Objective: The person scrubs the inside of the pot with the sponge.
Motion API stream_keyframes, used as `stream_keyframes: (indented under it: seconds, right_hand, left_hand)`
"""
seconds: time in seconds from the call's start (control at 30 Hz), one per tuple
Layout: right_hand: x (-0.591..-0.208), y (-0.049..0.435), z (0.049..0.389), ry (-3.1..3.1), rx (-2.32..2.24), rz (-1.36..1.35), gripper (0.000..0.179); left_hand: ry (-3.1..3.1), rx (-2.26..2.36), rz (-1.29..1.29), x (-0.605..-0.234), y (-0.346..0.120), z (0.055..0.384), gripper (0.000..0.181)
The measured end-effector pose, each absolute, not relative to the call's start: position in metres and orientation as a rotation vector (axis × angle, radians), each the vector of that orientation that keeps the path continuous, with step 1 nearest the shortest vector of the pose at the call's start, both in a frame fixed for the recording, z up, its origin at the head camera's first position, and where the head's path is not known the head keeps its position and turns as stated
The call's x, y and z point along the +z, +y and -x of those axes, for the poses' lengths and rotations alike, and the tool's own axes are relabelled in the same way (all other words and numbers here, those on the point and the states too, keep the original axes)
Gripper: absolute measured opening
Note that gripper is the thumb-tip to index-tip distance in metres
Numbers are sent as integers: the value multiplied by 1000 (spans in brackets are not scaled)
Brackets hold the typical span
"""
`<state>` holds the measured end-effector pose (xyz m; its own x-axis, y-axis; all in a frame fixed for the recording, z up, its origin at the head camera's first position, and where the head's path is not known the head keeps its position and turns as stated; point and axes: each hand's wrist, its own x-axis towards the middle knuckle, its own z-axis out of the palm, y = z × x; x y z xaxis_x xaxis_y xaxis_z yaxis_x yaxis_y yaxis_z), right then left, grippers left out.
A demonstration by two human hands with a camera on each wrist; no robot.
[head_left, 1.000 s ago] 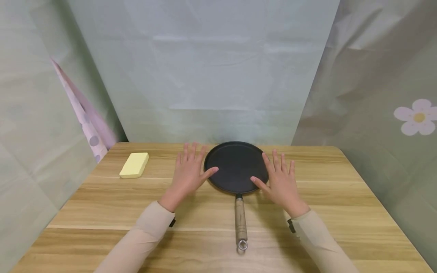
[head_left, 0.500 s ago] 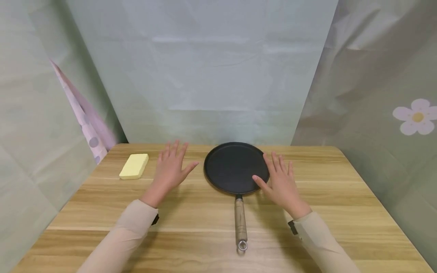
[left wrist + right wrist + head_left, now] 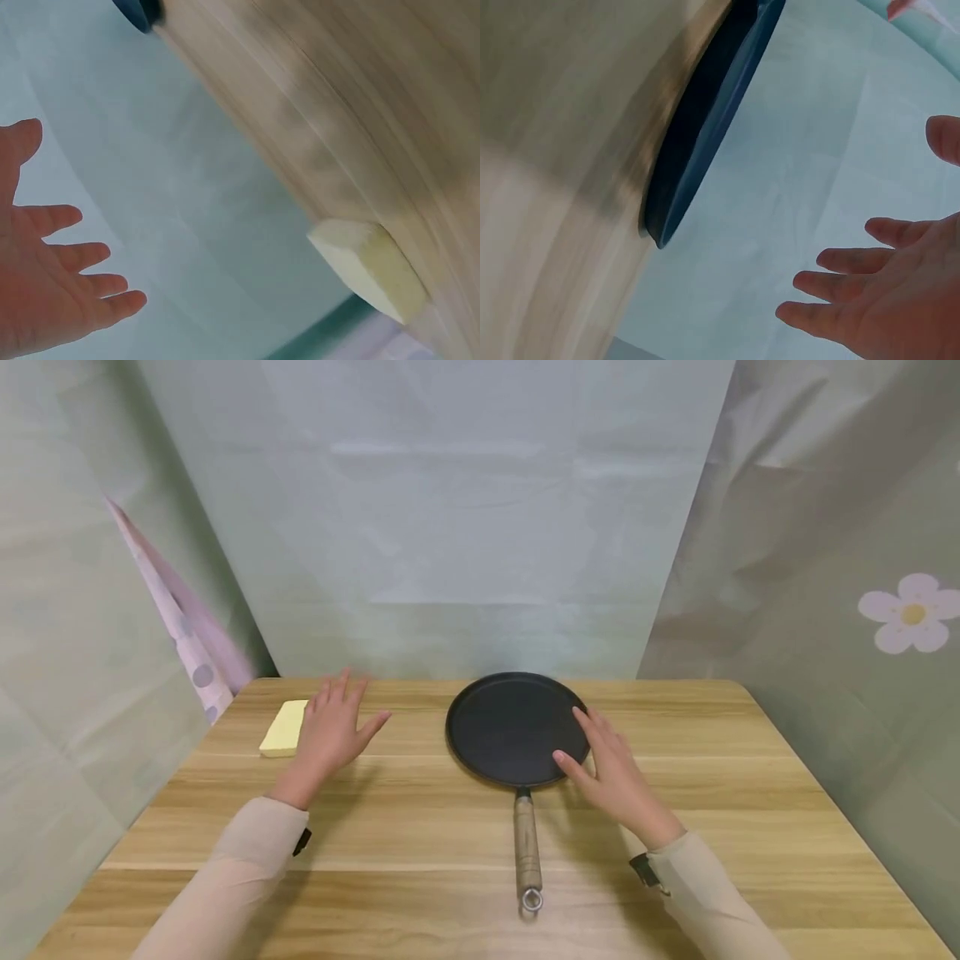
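Head view. Wood-grained table [image 3: 420, 902] in front of me, pale cloth backdrop [image 3: 457, 527] behind it. Black round pan [image 3: 513, 731] lies flat toward the table's far side, its wooden handle [image 3: 528, 843] pointing back at me. Yellow block [image 3: 281, 731] sits near the far left corner. My left hand [image 3: 330, 735] is just beside the block and covers part of it from here; fingers [image 3: 356, 696] straight, thumb spread wide, nothing in them. My right hand [image 3: 618, 781] is at the pan's right side, index finger and thumb overlapping the dark disc in this view; fingers slightly bent, thumb well apart, nothing held.

Left wrist view. Palm side of the left hand, fingers fanned loosely, a gap between them and the block, which rests by the table's edge. A dark sliver of the pan shows at the top.

Right wrist view. Pan seen nearly edge-on, its rim above the table. Right hand low at the right, fingers parted and bare, apart from the rim.
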<state>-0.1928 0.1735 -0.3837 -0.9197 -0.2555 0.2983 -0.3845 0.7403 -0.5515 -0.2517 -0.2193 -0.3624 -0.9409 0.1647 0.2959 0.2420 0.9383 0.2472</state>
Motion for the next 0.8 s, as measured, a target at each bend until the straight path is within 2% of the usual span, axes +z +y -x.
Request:
stream_keyframes:
  seconds: [0.8]
  right_hand:
    - [-388,163,171,-2617,1773,-434,65]
  left_hand:
    - [-2840,-408,286,-377,-301,270,68]
